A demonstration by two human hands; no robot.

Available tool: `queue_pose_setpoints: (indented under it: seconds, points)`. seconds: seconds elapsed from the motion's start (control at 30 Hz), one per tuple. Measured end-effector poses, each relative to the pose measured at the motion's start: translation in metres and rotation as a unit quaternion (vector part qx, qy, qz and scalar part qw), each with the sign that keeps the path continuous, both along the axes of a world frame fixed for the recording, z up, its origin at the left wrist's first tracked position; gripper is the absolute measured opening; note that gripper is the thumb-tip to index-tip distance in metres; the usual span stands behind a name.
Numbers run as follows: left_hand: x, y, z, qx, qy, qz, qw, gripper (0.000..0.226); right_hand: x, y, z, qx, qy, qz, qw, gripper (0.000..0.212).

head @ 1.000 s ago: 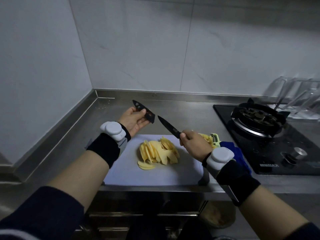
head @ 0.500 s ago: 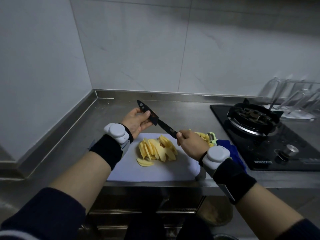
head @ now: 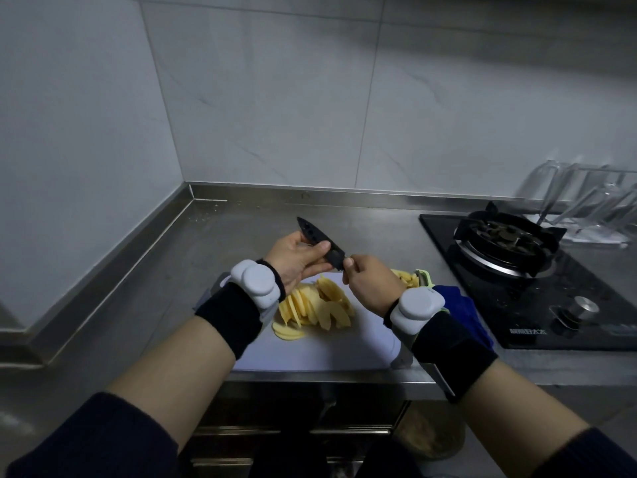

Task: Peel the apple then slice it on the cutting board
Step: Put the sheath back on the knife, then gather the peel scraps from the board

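With the left hand [head: 296, 258] pinching the black sheath [head: 312, 236] and the right hand [head: 370, 282] gripping the hidden knife handle at 4 o'clock, push straight home. Avoid twisting.

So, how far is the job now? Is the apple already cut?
Peeling and slicing look done: pale slices lie fanned on the board, and no whole apple is in view. In hand: the left hand holds the black sheath, and the right hand is at its mouth, seemingly pushing the knife in. Left: probably only tidying.
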State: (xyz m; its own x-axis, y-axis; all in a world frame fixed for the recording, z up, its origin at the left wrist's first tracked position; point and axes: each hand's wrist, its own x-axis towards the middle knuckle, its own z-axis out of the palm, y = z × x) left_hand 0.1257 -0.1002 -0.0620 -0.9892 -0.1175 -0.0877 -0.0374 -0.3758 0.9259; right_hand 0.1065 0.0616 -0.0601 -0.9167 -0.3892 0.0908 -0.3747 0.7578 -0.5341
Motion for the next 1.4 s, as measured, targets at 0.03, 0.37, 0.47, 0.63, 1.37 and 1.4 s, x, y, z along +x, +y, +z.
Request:
queue_pose_setpoints:
  seconds: [0.03, 0.37, 0.47, 0.63, 1.37, 1.4]
  points:
    - [-0.001, 0.003, 0.001, -0.004, -0.001, -0.001, 1.0, 0.009, -0.003, -0.002, 0.001, -0.005, 0.0, -0.002, 1.0, 0.035]
    - [-0.018, -0.014, 0.006, -0.04, -0.013, 0.01, 0.999, 0.004, -0.033, -0.014, 0.009, -0.009, -0.005, 0.033, 0.999, 0.026]
    - [-0.03, -0.048, -0.009, -0.24, -0.031, 0.077, 0.967, 0.015, -0.053, -0.02, 0.012, 0.039, -0.009, 0.035, 0.999, 0.032]
    - [-0.024, -0.086, -0.047, -0.57, -0.054, 0.1, 0.814, 0.008, -0.092, -0.027, -0.001, 0.183, -0.004, 0.049, 0.982, 0.03]
    - [-0.021, -0.087, -0.083, -0.595, -0.021, 0.121, 0.794, 0.01, -0.125, -0.051, -0.049, 0.179, 0.066, 0.083, 0.978, 0.016]
    - [-0.021, -0.086, -0.083, -0.597, -0.02, 0.119, 0.793, 0.01, -0.121, -0.045, -0.046, 0.158, 0.076, 0.067, 0.982, 0.017]
